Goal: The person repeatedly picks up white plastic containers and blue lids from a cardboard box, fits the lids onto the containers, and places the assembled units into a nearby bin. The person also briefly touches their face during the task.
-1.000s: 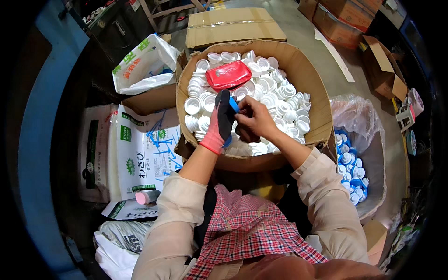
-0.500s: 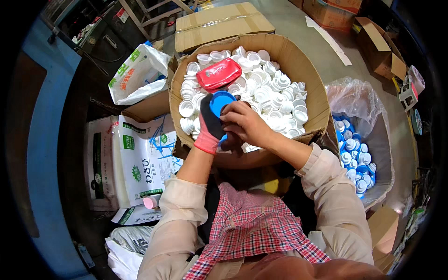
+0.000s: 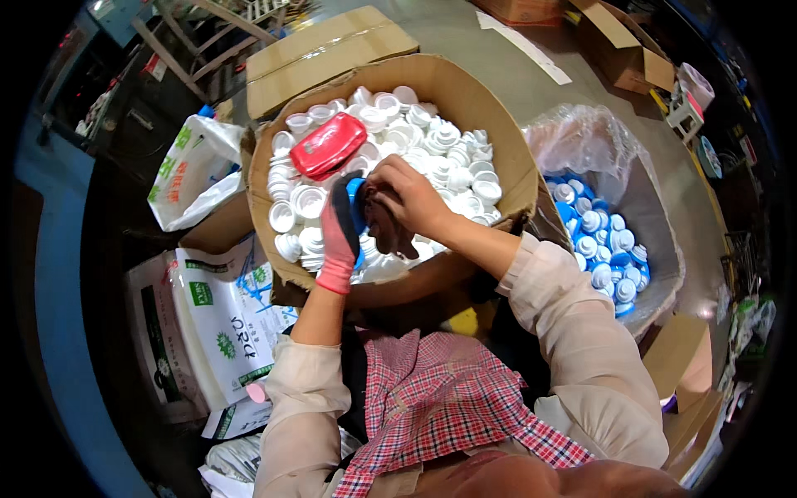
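Observation:
My left hand [image 3: 336, 236], in a pink and black glove, is closed round a round blue plastic lid [image 3: 356, 202] above the near part of a large cardboard box [image 3: 508, 129]. My right hand [image 3: 408, 197] is curled against the lid's right side, its fingertips partly hidden and dark. Whether those fingers hold a separate piece cannot be made out. Under both hands, the box is filled with white plastic caps [image 3: 444, 137]. A red zipped pouch [image 3: 329, 146] lies on the caps, just beyond my left hand.
To the right stands a plastic-lined box [image 3: 662, 249] of blue lids with white caps [image 3: 610, 241]. A closed carton [image 3: 324, 54] is behind the big box. At left are a white plastic bag [image 3: 187, 174] and printed white sacks [image 3: 220, 319]. An open carton [image 3: 623, 50] sits at far right.
The view has shifted, so the boxes appear farther left. The blue lid has turned from showing its face to nearly edge-on, with both hands still at it.

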Motion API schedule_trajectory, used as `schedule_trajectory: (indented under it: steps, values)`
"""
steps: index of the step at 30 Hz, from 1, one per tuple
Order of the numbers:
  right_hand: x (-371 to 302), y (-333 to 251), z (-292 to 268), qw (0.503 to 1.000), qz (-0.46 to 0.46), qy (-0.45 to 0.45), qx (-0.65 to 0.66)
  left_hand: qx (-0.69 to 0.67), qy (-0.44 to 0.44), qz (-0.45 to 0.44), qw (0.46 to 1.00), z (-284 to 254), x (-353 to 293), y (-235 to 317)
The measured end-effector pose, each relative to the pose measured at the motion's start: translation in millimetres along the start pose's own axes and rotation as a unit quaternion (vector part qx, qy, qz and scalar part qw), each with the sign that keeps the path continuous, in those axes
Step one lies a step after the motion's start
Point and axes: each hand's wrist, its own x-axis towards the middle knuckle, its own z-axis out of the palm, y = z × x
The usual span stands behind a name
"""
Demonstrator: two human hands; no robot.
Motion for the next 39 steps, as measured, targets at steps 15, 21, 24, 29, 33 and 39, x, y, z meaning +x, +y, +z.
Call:
schedule_trajectory:
  steps: [15,21,24,29,33,39]
  values:
    - [-56.7,228.3,-15.0,0.790,0.428,-0.334,-0.286,-0.556,-0.119,-0.232,0.789,-49.6,20.9,7.1]
    - [-71.3,230.7,-9.4,0.801,0.399,-0.258,-0.365,-0.583,-0.117,-0.222,0.773,-53.4,19.0,20.0]
    - [-60.6,219.0,-15.5,0.783,0.433,-0.268,-0.359,-0.591,-0.151,-0.188,0.770,-54.6,18.4,20.5]
    - [-4.8,142.6,-29.8,0.933,0.281,-0.088,-0.206,-0.617,-0.171,-0.197,0.743,-52.6,16.8,16.5]
    - [25.1,13.9,-35.8,0.894,0.236,-0.050,0.377,-0.624,-0.164,-0.200,0.737,-44.8,15.7,17.4]
    - [18.4,-27.5,-36.9,0.916,0.116,-0.115,0.367,-0.369,-0.111,-0.141,0.912,-48.6,7.5,19.9]
